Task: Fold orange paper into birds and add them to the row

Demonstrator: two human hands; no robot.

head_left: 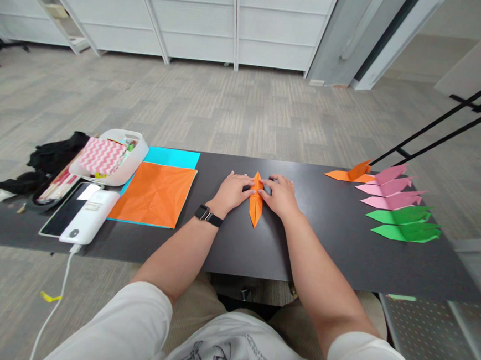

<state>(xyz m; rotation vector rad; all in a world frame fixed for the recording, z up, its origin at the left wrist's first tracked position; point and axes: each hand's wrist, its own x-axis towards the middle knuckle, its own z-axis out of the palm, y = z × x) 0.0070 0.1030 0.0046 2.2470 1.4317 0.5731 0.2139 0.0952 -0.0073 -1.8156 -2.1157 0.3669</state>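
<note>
A narrow orange folded paper (pixel 256 204) lies on the dark table between my hands, long and pointed at both ends with a crease down its middle. My left hand (pixel 234 192), with a black watch on its wrist, grips the paper's left edge between thumb and fingers. On the opposite edge, my right hand (pixel 280 194) holds it the same way, thumb and index finger near its upper half. Fingertips partly cover the paper's sides.
Orange paper sheets (pixel 156 193) lie left over blue sheets (pixel 175 157). Beyond are a white bin (pixel 136 160), a white power bank (pixel 90 218) with cable and a tablet (pixel 65 213). Folded orange (pixel 349 173), pink (pixel 391 200) and green paper birds (pixel 405 232) line the table's right side.
</note>
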